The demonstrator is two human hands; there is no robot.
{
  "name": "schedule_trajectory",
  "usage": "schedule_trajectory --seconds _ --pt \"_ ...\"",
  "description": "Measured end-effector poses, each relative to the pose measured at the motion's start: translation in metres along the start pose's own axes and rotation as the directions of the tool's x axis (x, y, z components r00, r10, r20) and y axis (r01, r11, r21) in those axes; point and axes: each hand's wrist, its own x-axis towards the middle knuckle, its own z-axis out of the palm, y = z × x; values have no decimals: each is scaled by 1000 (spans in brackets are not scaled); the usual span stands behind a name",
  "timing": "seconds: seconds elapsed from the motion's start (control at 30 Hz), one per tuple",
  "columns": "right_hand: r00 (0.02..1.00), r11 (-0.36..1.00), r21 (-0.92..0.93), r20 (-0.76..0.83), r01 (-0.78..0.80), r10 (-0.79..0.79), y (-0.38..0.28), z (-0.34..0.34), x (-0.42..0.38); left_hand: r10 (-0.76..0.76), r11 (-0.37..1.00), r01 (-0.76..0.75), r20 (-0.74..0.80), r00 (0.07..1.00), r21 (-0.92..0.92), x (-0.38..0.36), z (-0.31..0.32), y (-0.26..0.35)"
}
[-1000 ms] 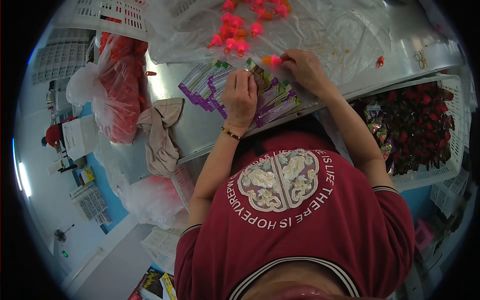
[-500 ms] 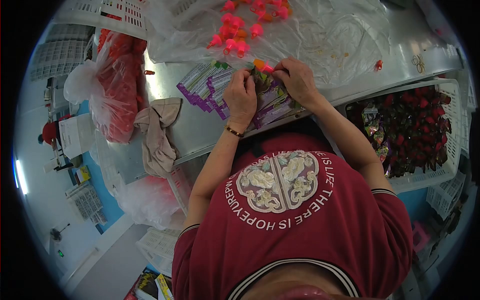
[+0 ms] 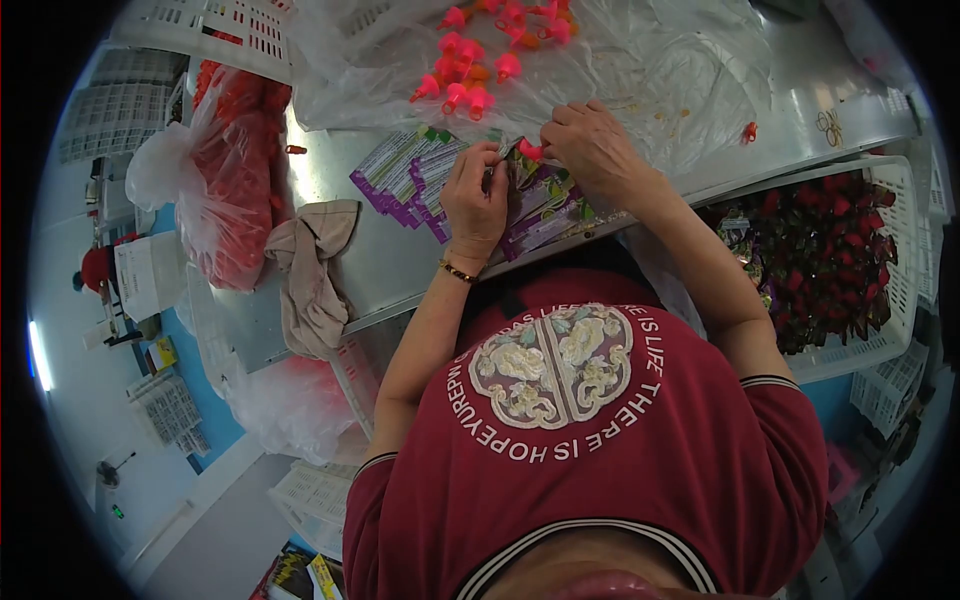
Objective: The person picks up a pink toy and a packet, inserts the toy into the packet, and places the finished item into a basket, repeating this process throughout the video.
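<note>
My left hand [image 3: 474, 198] is closed, its thumb and fingertips pinching the top edge of a purple-and-green printed packet [image 3: 536, 205]. Close beside it, my right hand [image 3: 598, 150] has its fingers curled at a small pink plastic piece [image 3: 529, 149]. Only the pink end shows; its orange part is out of sight at the packet's upper edge. Fanned out left of my left hand lie several more printed packets [image 3: 393, 172]. Beyond both hands, a cluster of pink and orange plastic pieces [image 3: 460, 62] rests on a clear plastic sheet [image 3: 640, 75].
To the right stands a white crate [image 3: 905, 255] filled with dark red packed items [image 3: 825, 255]. On the left are a clear bag of red pieces [image 3: 232, 175] and a beige cloth [image 3: 312, 270] over the table edge. Rubber bands [image 3: 830, 127] lie at the far right.
The pink and orange piece has moved down to the packet's top edge, and its orange part has gone from view. My right hand has shifted slightly with it.
</note>
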Motion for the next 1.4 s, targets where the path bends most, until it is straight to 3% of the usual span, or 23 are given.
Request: schedule_trajectory --seconds 0.13,0.23,0.27,0.3,0.33,0.43,0.5,0.53,0.6,0.63,0.7,0.77,0.83,0.87,0.93,1.03,1.13,1.23,1.3,1.4 --pt "1000 1000 -26 -4 15 -15 -1 9 2 253 968 -253 -4 968 12 6 -3 8" --pt "997 997 72 -82 8 -2 -5 16 1 238 970 -240 -52 970 -29 7 -1 10" --pt "989 965 251 -105 -76 105 -6 19 0 239 970 -240 -52 970 -30 8 -2 11" --pt "971 894 423 -108 -150 214 -6 22 0 174 980 -179 -61 983 -86 7 -3 12" --pt "970 894 421 -110 -153 218 -7 28 -1 109 983 -118 -65 992 -143 7 -3 13" --pt "926 780 569 -81 -260 368 -9 49 -3 215 972 -223 -90 972 -81 12 -3 14" --pt "910 583 780 -42 -228 413 -11 57 -2 176 978 -186 -102 979 -96 12 -3 12" --pt "907 585 778 -48 -229 418 -12 55 -1 132 984 -145 -123 984 -103 12 -4 12" --pt "911 362 910 39 -202 411 -19 47 -2 78 990 -94 -151 986 -108 13 -5 15" --pt "911 364 910 35 -200 412 -23 44 -1 20 993 -40 -183 983 -110 15 -6 17" --pt "927 591 799 -132 -110 351 -30 38 1 3 989 -26 -160 987 -146 14 -7 20" --pt "941 606 791 -139 -83 310 -23 28 6 -12 983 -13 -137 990 -183 18 -9 23" --pt "955 620 783 -143 -53 261 -17 12 10 -92 922 31 -140 986 -386 28 -17 29" --pt "962 680 733 -188 4 197 -14 1 11 -93 923 31 -144 985 -384 32 -23 31" --pt "967 733 677 -225 65 123 -14 -16 12 -369 723 446 252 895 -527 38 -34 35" --pt "985 737 668 -173 101 21 -15 -30 14 -336 612 463 319 886 -641 43 -32 42" --pt "988 781 617 -152 96 -2 -14 -32 13 -317 620 409 263 911 -669 41 -26 45" --pt "961 789 603 -270 120 60 -15 -32 13 -354 601 347 150 923 -720 36 -23 48" --pt "932 787 616 -302 31 199 -15 -34 13 -372 601 319 98 923 -733 33 -21 51" --pt "930 687 726 -232 -29 284 -20 -30 14 -390 618 270 11 921 -739 30 -18 52"
